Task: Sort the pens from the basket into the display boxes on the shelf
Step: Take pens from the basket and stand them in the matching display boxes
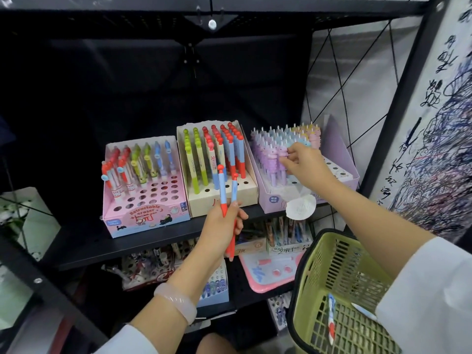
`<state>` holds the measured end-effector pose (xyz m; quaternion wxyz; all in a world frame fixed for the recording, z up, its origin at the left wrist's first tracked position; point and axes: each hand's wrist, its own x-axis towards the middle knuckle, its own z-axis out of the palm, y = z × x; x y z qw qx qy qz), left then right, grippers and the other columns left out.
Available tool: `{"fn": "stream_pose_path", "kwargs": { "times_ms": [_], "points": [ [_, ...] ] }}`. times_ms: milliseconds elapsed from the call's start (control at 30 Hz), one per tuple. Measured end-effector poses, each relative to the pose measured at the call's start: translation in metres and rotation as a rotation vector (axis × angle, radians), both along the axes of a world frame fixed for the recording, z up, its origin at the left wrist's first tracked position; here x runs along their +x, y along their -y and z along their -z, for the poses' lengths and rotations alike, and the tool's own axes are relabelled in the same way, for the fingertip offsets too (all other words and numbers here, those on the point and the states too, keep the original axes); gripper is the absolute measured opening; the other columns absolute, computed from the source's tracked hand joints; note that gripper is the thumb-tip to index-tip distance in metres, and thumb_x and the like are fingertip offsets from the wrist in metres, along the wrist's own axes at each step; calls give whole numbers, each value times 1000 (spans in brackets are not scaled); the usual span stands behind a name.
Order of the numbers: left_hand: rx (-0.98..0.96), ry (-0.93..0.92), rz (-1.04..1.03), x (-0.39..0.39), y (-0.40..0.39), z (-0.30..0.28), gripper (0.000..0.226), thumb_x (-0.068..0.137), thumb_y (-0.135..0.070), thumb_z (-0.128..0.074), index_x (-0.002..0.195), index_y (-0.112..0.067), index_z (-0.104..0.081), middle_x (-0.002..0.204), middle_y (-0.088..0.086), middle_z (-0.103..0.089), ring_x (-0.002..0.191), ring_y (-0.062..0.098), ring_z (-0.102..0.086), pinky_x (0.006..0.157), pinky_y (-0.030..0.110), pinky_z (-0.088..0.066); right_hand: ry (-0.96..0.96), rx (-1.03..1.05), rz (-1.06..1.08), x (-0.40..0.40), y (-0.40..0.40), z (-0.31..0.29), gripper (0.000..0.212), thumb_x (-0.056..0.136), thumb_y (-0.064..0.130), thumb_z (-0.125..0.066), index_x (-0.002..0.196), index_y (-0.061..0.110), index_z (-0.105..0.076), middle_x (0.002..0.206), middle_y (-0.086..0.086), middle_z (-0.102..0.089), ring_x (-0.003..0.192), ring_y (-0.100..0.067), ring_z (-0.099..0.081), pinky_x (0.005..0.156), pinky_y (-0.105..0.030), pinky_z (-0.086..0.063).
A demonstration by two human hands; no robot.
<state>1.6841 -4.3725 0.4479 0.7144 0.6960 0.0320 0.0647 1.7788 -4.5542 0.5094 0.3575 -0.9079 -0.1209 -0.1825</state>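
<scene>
- Nearest me, the green basket hangs from my right forearm; a red-and-blue pen and a pale one lie on its floor, not yet sorted.
- My left hand is raised in front of the shelf, fingers curled round two red-and-blue pens, caps up. They look like the ones in the cream display box just behind, so I judge that is their home.
- My right hand reaches over the purple display box, fingertips pinching a pastel pen among its rows.
- To seat it well, I should keep it upright, find a free hole and avoid knocking its neighbours.
- Farther left, the pink eraser box has many open holes.
</scene>
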Motion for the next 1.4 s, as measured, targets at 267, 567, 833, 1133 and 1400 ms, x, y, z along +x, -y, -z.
{"fn": "stream_pose_path", "kwargs": {
  "times_ms": [267,567,833,1133,1400],
  "points": [
    [-45,55,13,-6,0,-10,23,99,-17,-39,91,-18,-60,69,0,-58,53,6,-49,53,17,-46,68,230,-160,-41,-42,-8,11,90,23,-59,96,14,-63,80,11,-58,75,-4,-53,68,-14,-43],
    [-35,-48,-4,-13,-20,-12,21,99,-28,-40,98,-16,-58,83,8,-62,66,13,-62,55,24,-56,-179,405,-328,-47,-80,-3,12,97,18,-46,86,18,-50,80,3,-61,66,-2,-60,57,-13,-51],
    [17,-138,-121,-13,-53,0,21,95,-29,-48,83,-13,-44,60,1,-40,41,7,-32,34,15,-26,214,184,-86,-11,-78,-24,11,99,20,-40,93,12,-39,69,-10,-55,58,-24,-51,55,-40,-42],
    [-44,-93,-181,-14,-60,-5,16,95,-16,-31,84,-15,-42,61,2,-49,39,9,-35,36,21,-23,87,-192,-119,-4,-94,1,18,98,21,-43,98,4,-48,76,-11,-56,67,-26,-55,57,-29,-37],
    [65,40,-93,-21,-54,-13,17,100,-16,-36,89,-10,-47,61,0,-49,36,2,-37,32,14,-28,73,158,-134,-27,-98,4,11,91,26,-57,90,15,-56,72,8,-57,66,-2,-53,59,-13,-42]
  ]
}}
